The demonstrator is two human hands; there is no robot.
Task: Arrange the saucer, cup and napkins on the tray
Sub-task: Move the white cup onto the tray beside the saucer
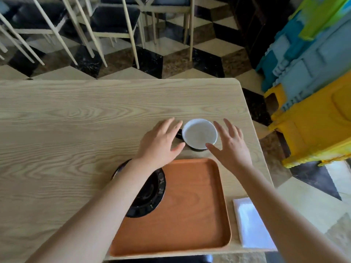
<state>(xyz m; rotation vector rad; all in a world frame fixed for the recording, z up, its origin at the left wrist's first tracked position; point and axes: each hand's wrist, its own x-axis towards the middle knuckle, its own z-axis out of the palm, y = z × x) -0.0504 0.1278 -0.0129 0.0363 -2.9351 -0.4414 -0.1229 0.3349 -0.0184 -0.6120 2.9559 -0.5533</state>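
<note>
Your hands: two, left hand (160,142) and right hand (230,147)
Cup (199,134): one
Saucer (150,194): one
Tray (190,205): one
Napkin stack (252,224): one

The cup (199,134), white inside and dark outside, stands upright on the bare wood just beyond the tray (191,211), its handle pointing left; the orange-brown tray lies flat, with the glossy black saucer (150,194) on its left part. The white napkins (252,224) lie stacked to the tray's right.

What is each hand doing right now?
Left hand: open, empty, beside the cup.
Right hand: open, empty, on the cup's other side.
</note>
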